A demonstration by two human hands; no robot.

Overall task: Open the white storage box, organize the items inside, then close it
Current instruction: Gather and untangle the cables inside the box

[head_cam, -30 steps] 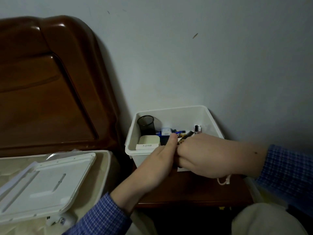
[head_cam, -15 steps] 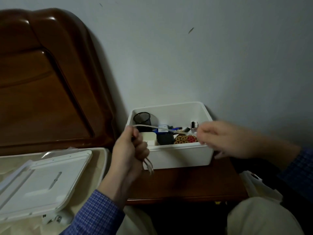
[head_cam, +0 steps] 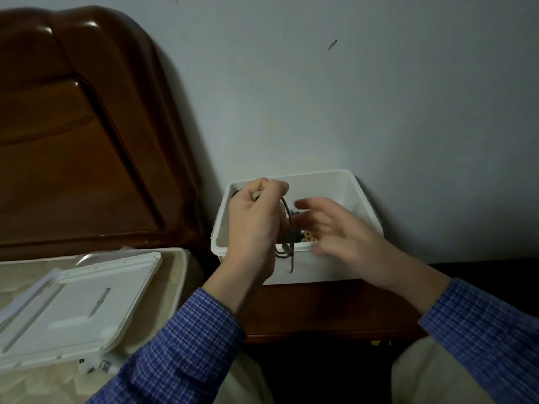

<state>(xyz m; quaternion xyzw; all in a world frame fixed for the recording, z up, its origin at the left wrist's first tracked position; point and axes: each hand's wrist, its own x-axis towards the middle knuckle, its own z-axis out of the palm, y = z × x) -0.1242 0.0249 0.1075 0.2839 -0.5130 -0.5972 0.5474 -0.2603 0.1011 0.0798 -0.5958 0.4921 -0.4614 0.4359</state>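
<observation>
Dim room, pale grey-blue wall (head_cam: 379, 97) behind, glossy brown wooden headboard (head_cam: 73, 126) filling the upper left. From the head view, only one to go through: dark wooden nightstand (head_cam: 315, 310) pushed against the wall, white storage box (head_cam: 367, 205) standing on it, open at the top, its back edge close to the wall. White lid (head_cam: 73, 304) off and lying flat on the cream mattress (head_cam: 180, 266) to the left, well apart from the box, with a few small dark bits just past its near edge (too small to make out). Left hand (head_cam: 253, 223) raised over the left half of the box, fingers curled round a bundle of dark cord (head_cam: 287, 240), loops hanging down in front of the box's near wall. Right hand (head_cam: 335, 231) just beside it over the box's middle and near rim, fingers spread and loose, motion-blurred, holding nothing, fingertips near the cord. Inside the box, mostly hidden behind both hands: a dark rounded object and a patch of small tan rings (head_cam: 308, 237) low between the hands. Blue checked sleeves (head_cam: 186, 345) on both forearms, light trousers (head_cam: 431, 374) at the bottom edge.
</observation>
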